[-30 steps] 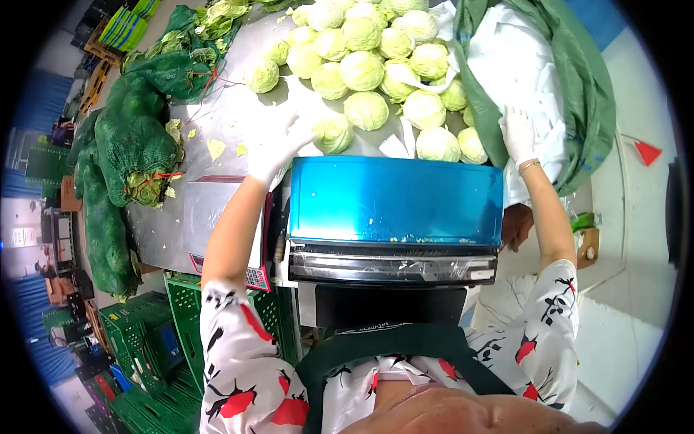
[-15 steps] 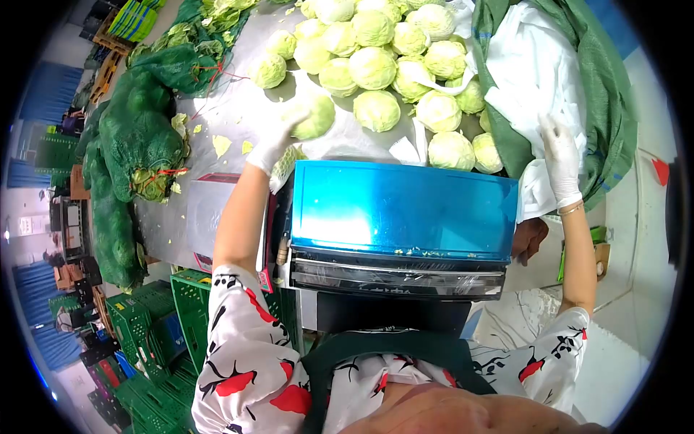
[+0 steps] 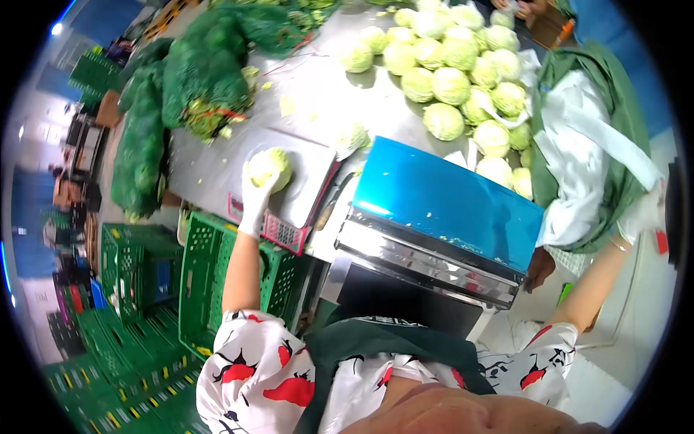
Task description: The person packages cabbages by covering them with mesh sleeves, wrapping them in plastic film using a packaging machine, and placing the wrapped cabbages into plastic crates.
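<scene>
White-gloved, my left hand (image 3: pixel 256 189) holds a pale green cabbage (image 3: pixel 271 166) over the plate of a scale (image 3: pixel 300 170) with a red-edged keypad. At the far right my right hand (image 3: pixel 642 215), gloved too, is closed on the end of a white strip (image 3: pixel 614 141). That strip stretches up from white material (image 3: pixel 575 159) inside a green sack (image 3: pixel 629 94). Between the hands stands a machine with a blue top (image 3: pixel 448 202). Behind it many cabbages (image 3: pixel 451 85) are heaped on the metal table (image 3: pixel 325 94).
Green net bags of cabbages (image 3: pixel 206 72) lie at the left of the table. A green crate (image 3: pixel 199 282) stands below the scale, with stacked crates (image 3: pixel 137 267) farther left. Another person's hands (image 3: pixel 522 9) show at the top. Near the machine's right corner another hand (image 3: pixel 540 269) is visible.
My left hand has carried a cabbage from beside the heap down to the scale. My right hand has moved right, drawing out the white strip. The view has turned and shifted left.
</scene>
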A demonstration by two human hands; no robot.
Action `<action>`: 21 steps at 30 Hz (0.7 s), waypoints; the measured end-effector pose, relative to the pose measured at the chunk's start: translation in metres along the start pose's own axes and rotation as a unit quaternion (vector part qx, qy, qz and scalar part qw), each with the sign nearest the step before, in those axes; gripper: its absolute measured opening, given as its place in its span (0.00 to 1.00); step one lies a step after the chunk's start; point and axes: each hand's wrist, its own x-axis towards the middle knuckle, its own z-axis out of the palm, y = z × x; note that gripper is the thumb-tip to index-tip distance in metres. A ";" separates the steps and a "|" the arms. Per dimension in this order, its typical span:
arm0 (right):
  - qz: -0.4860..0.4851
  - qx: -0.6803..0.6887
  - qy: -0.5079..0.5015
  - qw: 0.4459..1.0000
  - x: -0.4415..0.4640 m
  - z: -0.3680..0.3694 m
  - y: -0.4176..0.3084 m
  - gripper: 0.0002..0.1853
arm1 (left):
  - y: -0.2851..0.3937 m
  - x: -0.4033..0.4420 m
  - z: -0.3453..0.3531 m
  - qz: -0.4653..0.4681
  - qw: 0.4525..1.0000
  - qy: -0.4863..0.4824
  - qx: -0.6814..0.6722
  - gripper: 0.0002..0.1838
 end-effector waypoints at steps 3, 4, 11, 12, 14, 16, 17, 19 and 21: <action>-0.151 -0.057 -0.189 0.969 0.004 -0.003 0.035 0.17 | 0.007 -0.015 -0.004 0.150 0.968 0.110 0.169 0.51; -0.056 0.103 -0.298 0.948 -0.017 0.002 0.040 0.17 | 0.058 -0.039 -0.001 0.182 0.957 0.128 0.187 0.50; 0.294 0.240 -0.602 0.702 -0.313 0.032 -0.201 0.07 | 0.160 -0.166 0.071 0.090 0.941 -0.276 -0.174 0.36; 0.269 0.260 -0.609 0.700 -0.341 0.030 -0.232 0.05 | 0.189 -0.174 0.066 0.119 0.932 -0.326 -0.102 0.40; 0.203 0.323 -0.540 0.751 -0.377 0.029 -0.263 0.05 | 0.171 -0.189 0.086 0.166 0.907 -0.323 -0.212 0.37; -0.003 0.259 -0.454 0.852 -0.390 0.028 -0.274 0.05 | 0.166 -0.203 0.084 -0.006 0.894 -0.317 -0.317 0.27; 0.114 0.251 -0.454 0.847 -0.397 0.027 -0.279 0.06 | 0.167 -0.201 0.077 -0.019 0.902 -0.298 -0.312 0.19; 0.379 0.261 -0.476 0.750 -0.399 0.033 -0.273 0.09 | 0.163 -0.199 0.064 0.010 0.879 -0.302 -0.370 0.15; 0.339 0.331 -0.501 0.724 -0.394 0.026 -0.283 0.10 | 0.170 -0.201 0.056 0.005 0.866 -0.289 -0.407 0.14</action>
